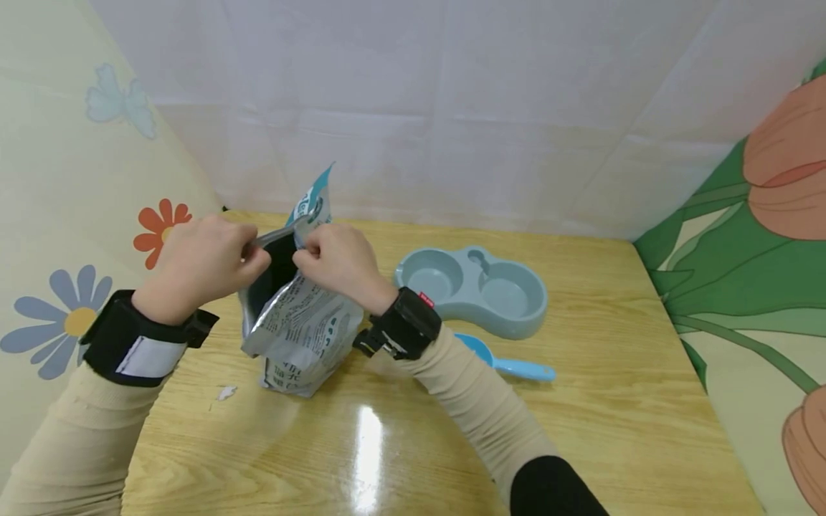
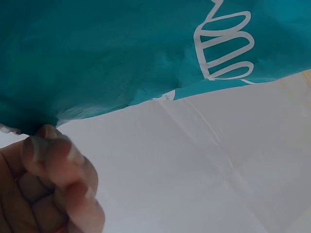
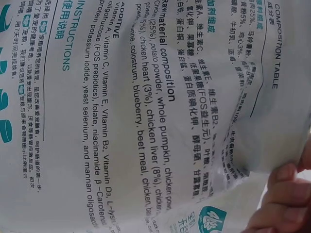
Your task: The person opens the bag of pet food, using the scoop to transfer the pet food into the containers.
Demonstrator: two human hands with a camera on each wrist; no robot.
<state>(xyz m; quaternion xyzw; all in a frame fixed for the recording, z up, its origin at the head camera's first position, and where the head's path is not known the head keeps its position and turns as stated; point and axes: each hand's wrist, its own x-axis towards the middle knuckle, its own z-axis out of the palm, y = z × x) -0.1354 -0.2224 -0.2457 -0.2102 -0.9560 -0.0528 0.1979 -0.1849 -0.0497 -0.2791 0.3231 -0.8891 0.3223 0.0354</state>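
Observation:
A silver and teal pet food bag stands on the left part of the table, its mouth spread wide and dark inside. My left hand pinches the left rim of the mouth between curled fingers and thumb. On the opposite rim, my right hand grips the edge. The left wrist view has the bag's teal face above the curled left fingers. Printed ingredient text covers the white side of the bag in the right wrist view, with the right fingers at its edge. The bag's contents are hidden.
Right of the bag sits a grey-blue double pet bowl. A blue scoop lies in front of it, partly behind my right forearm. A small white scrap is on the wooden table. A white cloth hangs behind.

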